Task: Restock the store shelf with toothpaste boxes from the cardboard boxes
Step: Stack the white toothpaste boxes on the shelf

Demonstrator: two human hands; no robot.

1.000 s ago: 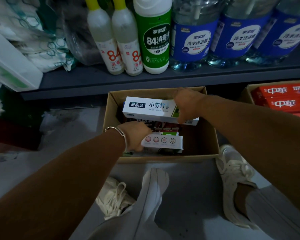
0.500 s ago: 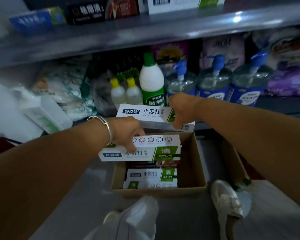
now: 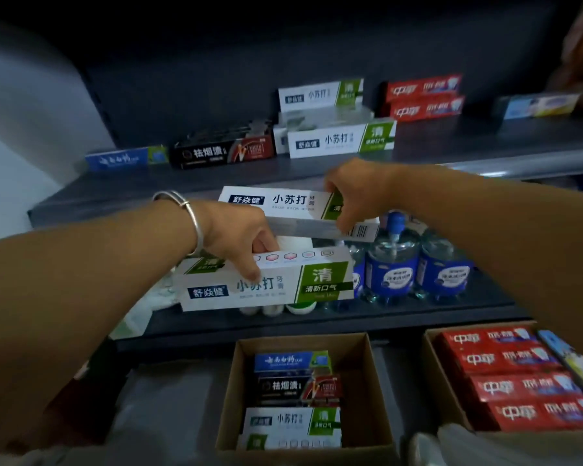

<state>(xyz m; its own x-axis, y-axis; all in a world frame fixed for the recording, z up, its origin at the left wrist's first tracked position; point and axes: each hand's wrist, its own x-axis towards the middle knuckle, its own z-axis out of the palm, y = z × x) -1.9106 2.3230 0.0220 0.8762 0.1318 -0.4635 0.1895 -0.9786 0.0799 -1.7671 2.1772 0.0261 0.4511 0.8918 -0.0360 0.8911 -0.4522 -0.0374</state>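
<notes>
The left hand (image 3: 236,237) grips a long white-and-green carton (image 3: 266,280), fingers curled over its top edge and the thumb pressed on its glossy printed front; a smooth metal bangle (image 3: 189,213) rings that wrist. The right hand (image 3: 357,193) pinches a second carton (image 3: 283,205) of the same kind at its green end, thumb under, fingers over the top. This one sits above and just behind the left grip, tilted so a barcode flap shows at its right end. Both cartons are held in the air in front of the shelf edge (image 3: 122,200), apart from each other.

Beyond the right grip, on the dark matte shelf, lie rows of rectangular cardboard packs: matching white-green stock (image 3: 340,139), a black pack (image 3: 223,153) to its left, a blue pack (image 3: 125,158) further left, and red packs (image 3: 424,99) to its right.

Below both grips, clear round plastic bottles (image 3: 391,260) with blue labels stand on a lower shelf. Lower still, an open brown corrugated box (image 3: 229,398) holds blue, black and white-green packs lying flat. To its right a second box (image 3: 435,364) holds shiny red packs stacked in rows.
</notes>
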